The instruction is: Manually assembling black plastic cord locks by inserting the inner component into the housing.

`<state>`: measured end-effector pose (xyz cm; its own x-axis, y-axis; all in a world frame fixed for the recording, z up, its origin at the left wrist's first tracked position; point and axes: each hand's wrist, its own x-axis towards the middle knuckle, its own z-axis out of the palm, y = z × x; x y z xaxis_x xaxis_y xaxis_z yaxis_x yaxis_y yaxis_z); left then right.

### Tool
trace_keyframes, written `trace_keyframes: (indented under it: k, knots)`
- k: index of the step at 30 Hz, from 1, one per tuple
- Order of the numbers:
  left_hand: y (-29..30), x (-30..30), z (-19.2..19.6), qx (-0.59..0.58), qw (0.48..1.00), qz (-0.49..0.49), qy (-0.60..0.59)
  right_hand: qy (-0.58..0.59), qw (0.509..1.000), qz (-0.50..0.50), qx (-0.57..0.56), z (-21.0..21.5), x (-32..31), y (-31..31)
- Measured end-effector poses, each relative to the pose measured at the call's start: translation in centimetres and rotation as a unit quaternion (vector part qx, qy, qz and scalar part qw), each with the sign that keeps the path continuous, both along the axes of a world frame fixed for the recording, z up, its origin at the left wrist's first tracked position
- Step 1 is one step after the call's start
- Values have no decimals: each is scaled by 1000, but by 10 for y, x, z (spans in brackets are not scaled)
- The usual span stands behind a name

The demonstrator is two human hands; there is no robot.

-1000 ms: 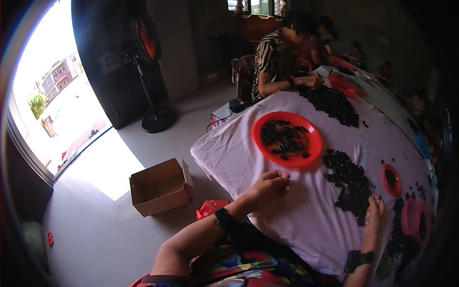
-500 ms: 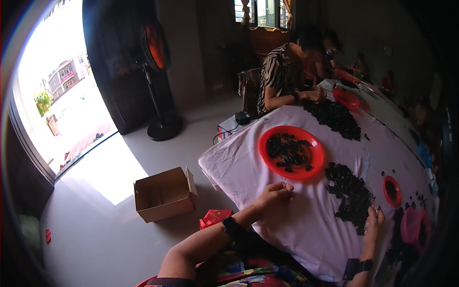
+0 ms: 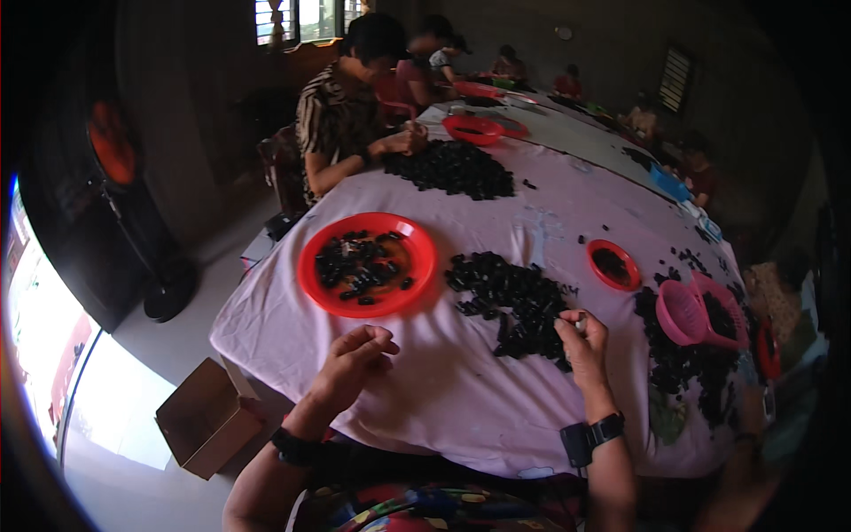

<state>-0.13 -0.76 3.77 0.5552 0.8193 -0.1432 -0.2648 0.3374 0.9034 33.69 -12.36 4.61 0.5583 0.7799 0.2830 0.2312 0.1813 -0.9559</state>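
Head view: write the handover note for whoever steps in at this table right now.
Left hand: fingers curled, resting on the pink cloth, holding nothing I can see.
Right hand: pinching a small pale piece at the edge of the near black pile.
Red plate: some black pieces already lie in it, beyond the left hand.
Left: most of the near pile remains on the cloth.

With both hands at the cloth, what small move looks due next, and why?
Probably the right hand drops its small pale piece, pinched above the black pile, toward the red plate, which already holds such black pieces. The left hand rests curled, seemingly empty.
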Motion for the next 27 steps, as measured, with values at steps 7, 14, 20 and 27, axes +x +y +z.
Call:
trace_keyframes:
  k: [7, 14, 20, 27]
  knots:
    - [-3, 52, 18, 10, 996, -83, 12, -49, 998, 46, -3, -1, -2, -10]
    - [-12, 49, 8, -30, 984, -142, 103, -125, 989, 30, -77, -17, 6, -5]
    - [-23, 52, 10, -59, 976, -174, 116, -71, 995, 15, -66, -10, -2, -11]
    - [-20, 55, 17, -30, 950, -251, 185, 68, 960, 201, -180, 7, -40, 4]
